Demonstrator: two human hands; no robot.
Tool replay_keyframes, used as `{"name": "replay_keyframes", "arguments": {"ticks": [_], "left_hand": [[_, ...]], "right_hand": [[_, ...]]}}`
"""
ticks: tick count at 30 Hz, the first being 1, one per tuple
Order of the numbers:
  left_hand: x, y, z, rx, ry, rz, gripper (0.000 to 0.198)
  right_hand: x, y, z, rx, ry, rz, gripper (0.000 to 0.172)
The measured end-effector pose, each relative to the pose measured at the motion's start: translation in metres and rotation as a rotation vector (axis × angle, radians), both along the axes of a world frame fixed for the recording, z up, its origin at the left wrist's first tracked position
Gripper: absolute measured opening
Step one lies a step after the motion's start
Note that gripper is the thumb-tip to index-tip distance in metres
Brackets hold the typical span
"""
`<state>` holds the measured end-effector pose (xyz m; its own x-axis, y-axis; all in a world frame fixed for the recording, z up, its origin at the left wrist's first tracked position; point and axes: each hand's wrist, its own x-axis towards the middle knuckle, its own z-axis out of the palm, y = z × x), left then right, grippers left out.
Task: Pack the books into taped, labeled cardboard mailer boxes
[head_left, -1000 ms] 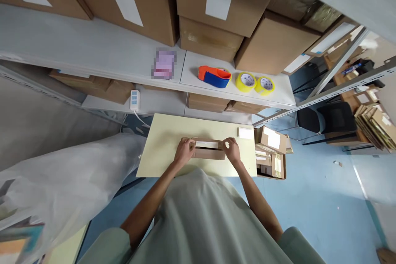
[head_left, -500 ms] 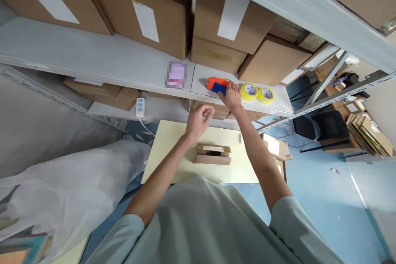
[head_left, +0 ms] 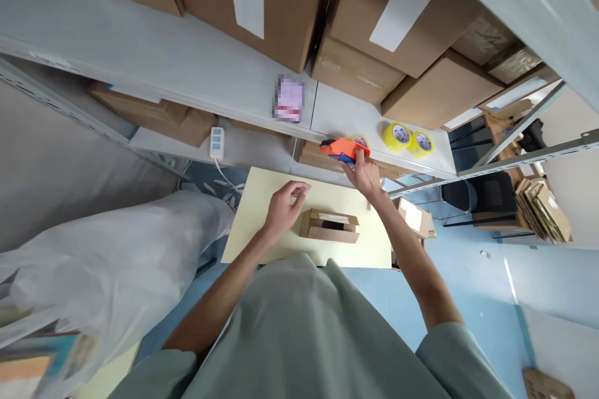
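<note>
Since half a second back, the tape dispenser (head_left: 344, 149) has come off the shelf (head_left: 341, 113). The right hand (head_left: 365, 176) is closed around its rear end and holds it in the air just past the shelf's front edge, above the far side of the worktop (head_left: 255, 224). The left hand (head_left: 283, 206) has dropped lower; it's empty, fingers loosely curled, and hovers just left of the small cardboard box (head_left: 330, 227) (not touching it, as far as I can tell).

My two cents: get a full grip on the handle, since the hold looks fingertip-ish. Keep the cutter end pointed away from the other hand, and flatten the left hand on the box so it can't skate. The yellow tape rolls (head_left: 395, 136) are close by, so mind the elbow.
</note>
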<state>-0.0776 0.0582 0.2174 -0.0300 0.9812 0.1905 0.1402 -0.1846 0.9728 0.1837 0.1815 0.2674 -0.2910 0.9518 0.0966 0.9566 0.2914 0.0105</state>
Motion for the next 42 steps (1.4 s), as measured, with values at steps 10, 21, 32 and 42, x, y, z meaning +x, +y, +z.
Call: {"name": "replay_keyframes", "arguments": {"ticks": [10, 21, 32, 42], "left_hand": [[-0.022, -0.023, 0.012, -0.022, -0.091, -0.006, 0.039], [-0.022, -0.031, -0.001, -0.115, -0.101, -0.210, 0.030], [-0.027, -0.051, -0.027, -0.326, -0.189, -0.220, 0.045], [-0.006, -0.082, -0.083, -0.613, -0.392, -0.196, 0.059]], "right_hand": [[-0.014, -0.139, -0.001, -0.156, 0.157, 0.033, 0.061], [-0.017, -0.184, 0.036, -0.371, 0.051, -0.021, 0.056], [-0.040, -0.175, 0.058, -0.572, -0.067, -0.039, 0.070], [-0.052, -0.151, 0.089, -0.904, -0.211, -0.127, 0.055]]}}
